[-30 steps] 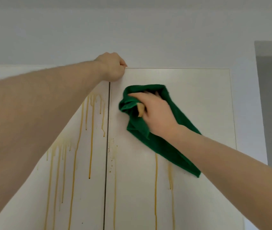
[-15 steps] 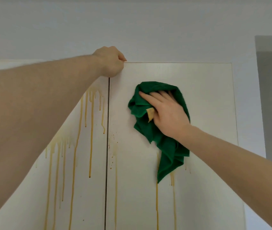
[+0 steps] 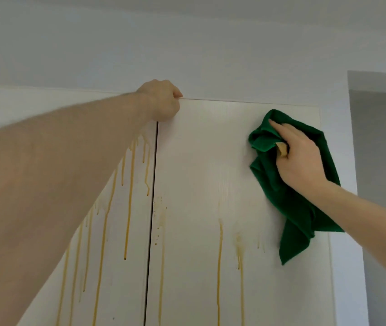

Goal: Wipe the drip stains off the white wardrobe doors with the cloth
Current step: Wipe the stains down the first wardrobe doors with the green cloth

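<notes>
Two white wardrobe doors fill the view, the right door [image 3: 199, 149] and the left door [image 3: 126, 290]. Yellow-brown drip stains [image 3: 129, 196] run down the left door, and more drip stains [image 3: 219, 255] streak the lower part of the right door. My right hand [image 3: 300, 158] presses a crumpled green cloth [image 3: 291, 208] flat against the upper right corner of the right door, fingers stretched over it. A tail of the cloth hangs below the hand. My left hand [image 3: 161, 101] grips the top edge of the doors at the gap between them, fingers curled over the edge.
A pale wall [image 3: 187, 43] rises above the wardrobe. To the right of the wardrobe is a grey recess or opening [image 3: 380, 149]. A dark vertical gap [image 3: 153, 208] separates the two doors.
My right hand has slid the cloth from the upper middle of the right door to its upper right corner. The stains there look fainter. My left hand stays on the top edge.
</notes>
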